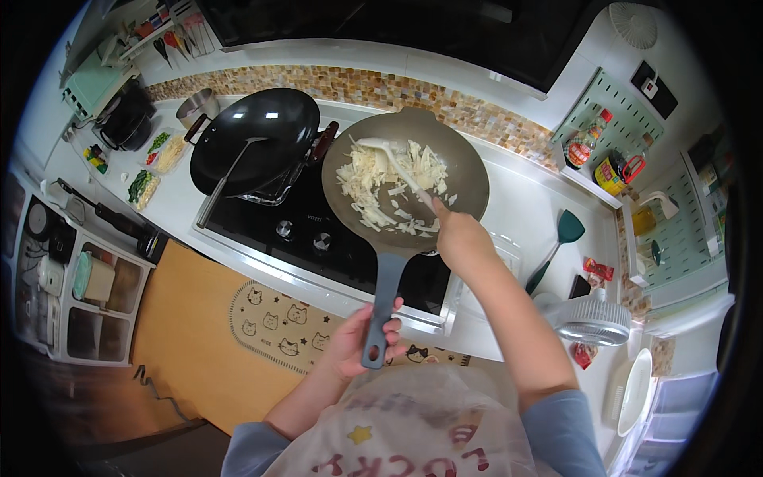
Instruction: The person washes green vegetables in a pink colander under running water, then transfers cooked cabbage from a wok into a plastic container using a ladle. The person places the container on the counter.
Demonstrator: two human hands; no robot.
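My left hand (351,343) grips the grey-blue handle (383,298) of a taupe frying wok (462,173) from below, its fingers wrapped around the end with the hanging hole. The wok sits over the right side of the black gas hob (268,238). Pale shredded vegetable (372,179), perhaps cabbage, is spread across its middle and near side. In my right hand (465,238) is a light-coloured spatula (402,170), held by the shaft. Its head rests at the far left part of the shreds.
Left of the wok stands a black wok (256,131) holding a metal turner (223,185). Beyond it are chopped ingredients (170,152) and a metal pot (198,106). On the right counter lie a green turner (560,235) and a small fan (593,322). Sauce bottles (587,140) stand on a wall shelf.
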